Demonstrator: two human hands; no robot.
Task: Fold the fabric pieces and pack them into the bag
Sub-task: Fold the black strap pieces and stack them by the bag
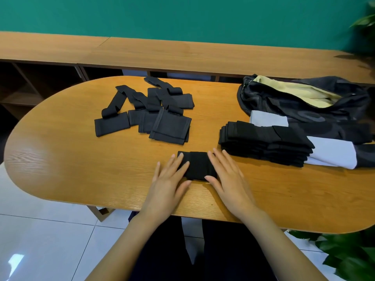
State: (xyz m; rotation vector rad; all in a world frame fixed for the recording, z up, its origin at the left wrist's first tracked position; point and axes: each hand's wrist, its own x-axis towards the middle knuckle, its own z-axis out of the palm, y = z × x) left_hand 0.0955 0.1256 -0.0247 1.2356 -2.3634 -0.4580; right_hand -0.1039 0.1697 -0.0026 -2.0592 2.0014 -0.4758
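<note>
**Hands.** My left hand (169, 175) and right hand (229, 177) lie flat with the fingers straight and slightly spread, grasping nothing. Each presses down on one end of a folded black piece (197, 166), the left hand on its left end and the right hand on its right end. The piece lies by the middle of the near edge of the tabletop (81, 169). It is folded into a compact block, and its centre is exposed between my hands.

**Right end.** Just to the right stands a stack of folded pieces (263, 145), black and several layers deep. Pale grey cloth (332, 155) shows at the stack's far and right sides; I cannot tell whether it belongs to the bag. Beyond the stack, toward the far edge at the right end, lies the bag (304, 102). It is dark and patterned, and its mouth gapes to show a yellow lining. No black piece is visible inside.

**Far edge, left of centre.** A heap of loose pieces (154, 110) lies overlapping, some flat and some with bands trailing. I cannot read their count.

**Progress, as judged.** Folding is roughly half done, since the stack looks about as bulky as the heap. The piece under my hands appears finished apart from flattening and would next join the stack. The heap is yet to be folded, and packing into the bag appears not yet begun.
</note>
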